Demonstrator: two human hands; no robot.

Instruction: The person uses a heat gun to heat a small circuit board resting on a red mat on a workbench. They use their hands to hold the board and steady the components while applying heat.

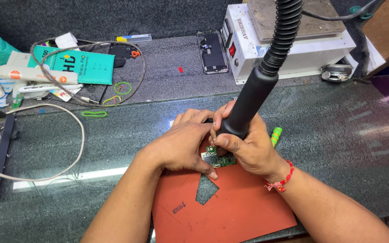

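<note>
Hands, two: right grip (244, 146) clamped on one hot-air wand (253, 96), left (186, 145) pressing one circuit board (217, 159).

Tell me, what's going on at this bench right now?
A person is working on a small green circuit board lying on an orange-red mat on a glass-topped bench. The right hand grips a black hot-air wand, its nozzle pointed down at the board; a ribbed hose runs up out of frame. The left hand presses down beside the board, steadying it. A white heating-plate box and a phone part sit behind.
</note>
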